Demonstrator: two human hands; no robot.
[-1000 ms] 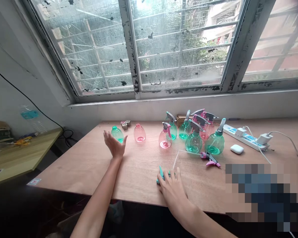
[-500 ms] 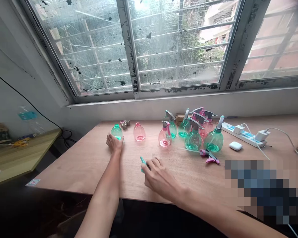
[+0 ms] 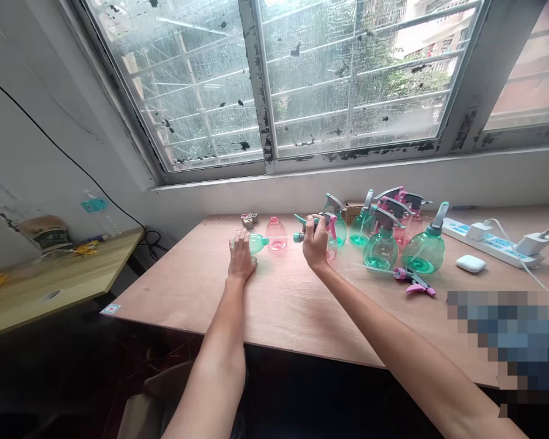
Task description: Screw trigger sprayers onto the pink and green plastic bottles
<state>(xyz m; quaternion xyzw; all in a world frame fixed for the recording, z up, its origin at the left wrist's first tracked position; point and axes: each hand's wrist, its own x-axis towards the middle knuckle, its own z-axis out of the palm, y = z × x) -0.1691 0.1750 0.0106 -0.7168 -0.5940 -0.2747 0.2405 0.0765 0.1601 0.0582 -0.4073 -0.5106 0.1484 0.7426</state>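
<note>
The left hand (image 3: 241, 253) is wrapped round the base of a green bottle (image 3: 257, 243), and the right hand (image 3: 315, 241) is closed in a fist around a green head (image 3: 298, 237), its lever poking out past the fingers. The green bottle is just left of an open pink bottle (image 3: 277, 228), the landmark here, and is tipped on its side with its neck toward the right hand. The green head is to the right of the pink bottle; its thin clear tube (image 3: 282, 237) runs left across the front of that bottle to the green bottle's mouth, though whether the tip is inside is too small to tell. The green bottle looks like thin, see-through plastic: probably light, a little springy, smooth enough to slip or roll, and unlikely to break. A wide grip round its fat body, without squeezing, leaves the neck free. The head seems stiff and is best held by its body behind the collar; the tube would likely bend. Farther out, small cubes (image 3: 249, 220) sit behind and left of the pink bottle; well to its right are a cluster of sprayers (image 3: 423, 253), a loose pink head (image 3: 414, 281), a white case (image 3: 471, 263) and a power strip (image 3: 498, 246).
</note>
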